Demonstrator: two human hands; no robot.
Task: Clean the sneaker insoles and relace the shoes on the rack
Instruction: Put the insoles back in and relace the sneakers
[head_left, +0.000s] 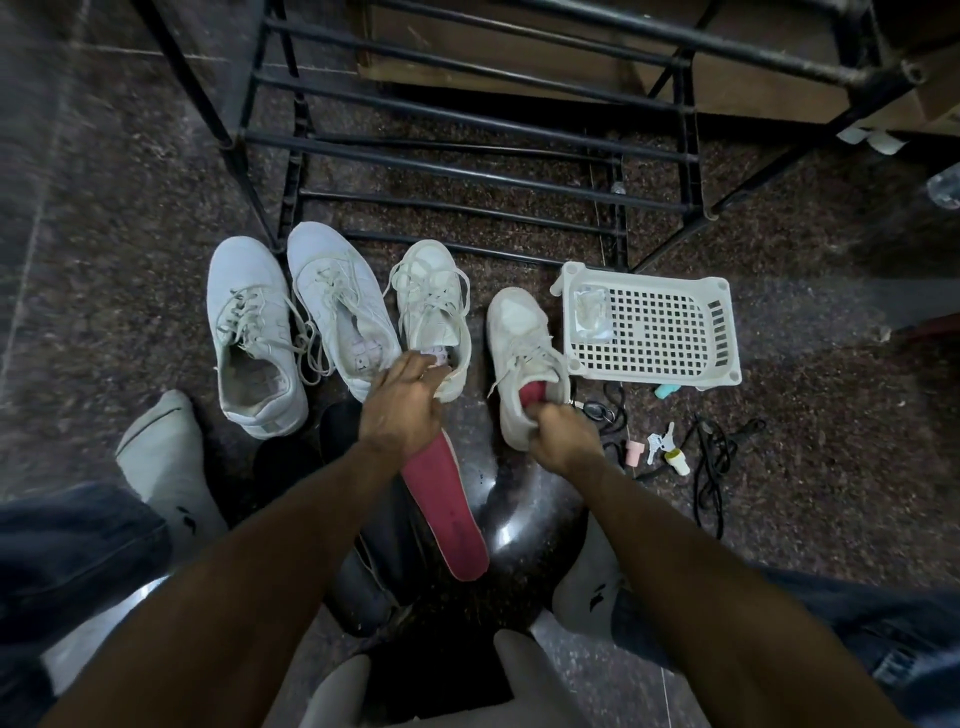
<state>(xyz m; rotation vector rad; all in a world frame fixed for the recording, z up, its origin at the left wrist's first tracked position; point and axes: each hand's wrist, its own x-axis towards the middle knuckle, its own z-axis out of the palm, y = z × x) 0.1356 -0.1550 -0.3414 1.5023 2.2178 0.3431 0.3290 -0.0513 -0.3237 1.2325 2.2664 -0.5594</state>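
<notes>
Insoles are the subject here: one red insole (448, 512) lies loose, running from under our left hand (402, 402) toward us, while a second red insole (532, 391) shows in the heel opening of the rightmost sneaker (522, 358), just left of the white basket (649, 325). Our right hand (558, 428) is clenched on that sneaker's heel edge, by the insole; whether the fingertips pinch the insole itself we cannot tell. Our left hand's fingers curl over the heel of the next sneaker (431, 317), two places left of the basket, apparently trapping the loose insole's end beneath the palm. We judge three risks: a hard pull may fold or tear the seated insole; the untied laces may snag; and the keys (658, 441) and small bottles near the basket's front edge could be knocked about.
</notes>
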